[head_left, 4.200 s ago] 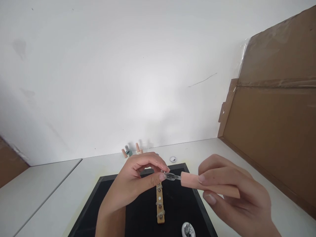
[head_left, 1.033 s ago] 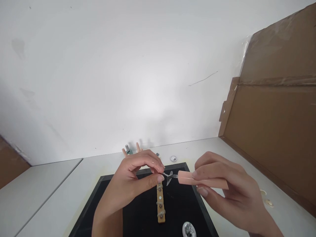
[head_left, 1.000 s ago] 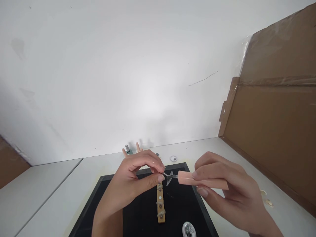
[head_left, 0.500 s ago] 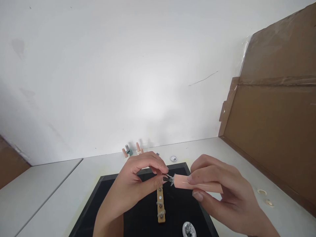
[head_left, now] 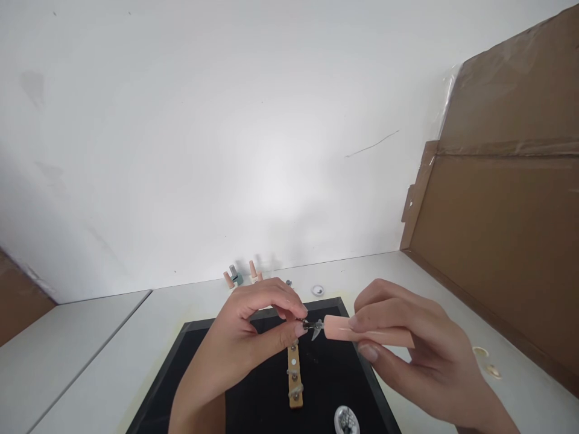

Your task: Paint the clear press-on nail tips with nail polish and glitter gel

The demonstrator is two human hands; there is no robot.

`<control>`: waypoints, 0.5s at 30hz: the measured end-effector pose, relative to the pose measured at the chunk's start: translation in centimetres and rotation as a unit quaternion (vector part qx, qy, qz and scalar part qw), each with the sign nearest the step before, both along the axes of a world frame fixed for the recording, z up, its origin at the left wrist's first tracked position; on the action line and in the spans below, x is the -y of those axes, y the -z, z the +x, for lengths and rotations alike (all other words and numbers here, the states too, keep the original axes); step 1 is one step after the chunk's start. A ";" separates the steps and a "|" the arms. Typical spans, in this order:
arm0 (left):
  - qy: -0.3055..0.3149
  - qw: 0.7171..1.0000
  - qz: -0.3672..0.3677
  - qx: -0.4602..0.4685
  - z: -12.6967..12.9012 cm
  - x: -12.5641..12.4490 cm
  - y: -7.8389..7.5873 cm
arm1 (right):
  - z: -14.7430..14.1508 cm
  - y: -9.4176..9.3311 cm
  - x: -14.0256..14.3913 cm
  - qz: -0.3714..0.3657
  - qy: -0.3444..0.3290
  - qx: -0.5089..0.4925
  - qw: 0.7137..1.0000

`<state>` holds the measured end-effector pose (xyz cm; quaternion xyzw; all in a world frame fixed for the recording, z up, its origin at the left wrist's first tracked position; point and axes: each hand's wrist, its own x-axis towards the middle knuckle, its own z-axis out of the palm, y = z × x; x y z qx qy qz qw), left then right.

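My right hand [head_left: 416, 349] grips the long peach cap of a nail polish brush [head_left: 339, 328], tilted nearly level. Its dark bristles point left, up to the fingertips of my left hand [head_left: 253, 331]. That hand is closed in a pinch on a small clear false nail [head_left: 316, 330], whose curved end shows beside the brush; its held end is hidden by the fingers. Below them, a narrow wooden nail stand [head_left: 294, 380] with several clear nail tips on it lies on a black mat [head_left: 257, 398].
A small white round dish [head_left: 347, 420] with dark and silvery bits sits at the mat's front. Polish bottles [head_left: 235, 277] stand by the wall. Another little dish [head_left: 318, 290] lies behind the mat, and pale rings [head_left: 493, 371] at right. Cardboard [head_left: 502, 205] walls the right side.
My right hand has shifted slightly right and up with the brush, and the clear nail's curved end shows more plainly. My left hand has stayed almost still.
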<state>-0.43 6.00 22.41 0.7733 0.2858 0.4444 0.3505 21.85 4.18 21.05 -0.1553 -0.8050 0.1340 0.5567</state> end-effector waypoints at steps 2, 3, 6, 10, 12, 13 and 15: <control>-0.001 1.000 0.000 -0.002 0.0 0.0 0.0 | -0.1 0.0 -0.1 -0.001 0.001 -0.001 1.000; -0.002 1.000 -0.001 -0.003 -0.1 0.0 0.0 | -0.1 0.0 -0.1 -0.003 0.003 -0.002 1.000; -0.004 1.000 -0.003 -0.008 -0.1 -0.1 0.1 | -0.1 0.0 -0.1 0.000 0.008 -0.005 1.000; -0.001 1.000 -0.007 -0.013 -0.1 -0.3 0.2 | 0.0 0.0 0.0 0.001 0.011 -0.011 1.000; -0.001 1.000 -0.008 -0.015 -0.1 -0.3 0.2 | 0.0 0.0 0.0 0.001 0.007 -0.014 1.000; -0.002 1.000 -0.009 -0.016 -0.1 -0.3 0.2 | 0.0 0.0 0.0 0.001 0.005 -0.015 1.000; -0.007 1.000 -0.010 -0.018 -0.2 -0.3 0.3 | 0.0 0.0 0.0 0.002 0.005 -0.016 1.000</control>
